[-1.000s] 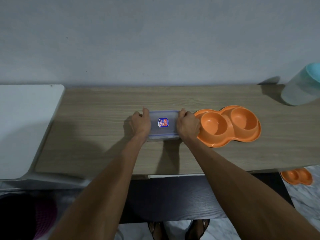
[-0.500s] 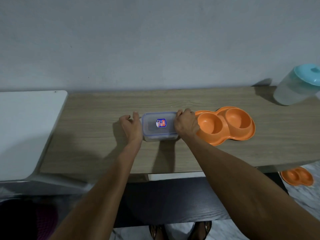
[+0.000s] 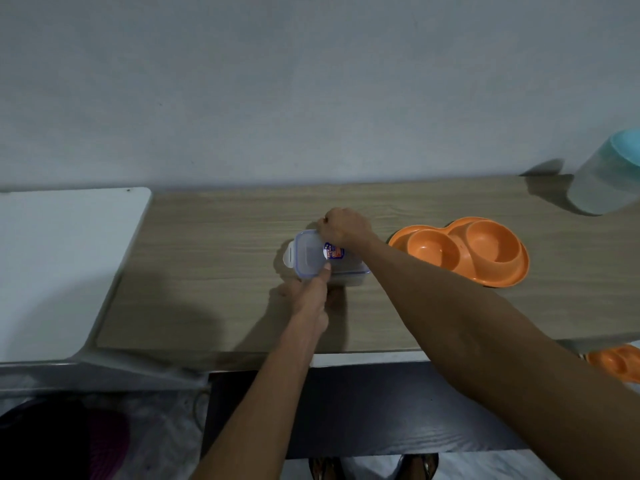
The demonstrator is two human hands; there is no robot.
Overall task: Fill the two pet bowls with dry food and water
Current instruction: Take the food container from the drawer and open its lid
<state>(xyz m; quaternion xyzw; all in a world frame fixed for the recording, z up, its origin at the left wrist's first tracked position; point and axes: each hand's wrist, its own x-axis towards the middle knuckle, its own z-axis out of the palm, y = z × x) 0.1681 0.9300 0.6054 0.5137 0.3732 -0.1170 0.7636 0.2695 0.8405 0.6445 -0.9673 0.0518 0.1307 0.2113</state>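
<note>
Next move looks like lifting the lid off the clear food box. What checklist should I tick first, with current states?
1. Clear rectangular plastic container flat on wooden tabletop: ok.
2. Left-end clip flipped out: ok.
3. Far clip under right hand released: cannot tell.
4. Left hand thumb on blue-sealed lid, steadying: ok.
5. Orange double pet bowl empty, beside container: ok.
6. Teal-lidded translucent jug apart from both arms: ok.

home, likely utility or living corner. plain painted wall (image 3: 311,81) behind wood-grain laminate tabletop (image 3: 214,271); white counter (image 3: 62,265) butts against its left end. orange double pet bowl (image 3: 516,277) on tabletop, second one (image 3: 616,362) down on pale marbled floor (image 3: 485,465). clear jug with teal lid (image 3: 606,181) at far right. sandalled feet (image 3: 325,469) below the table edge.
</note>
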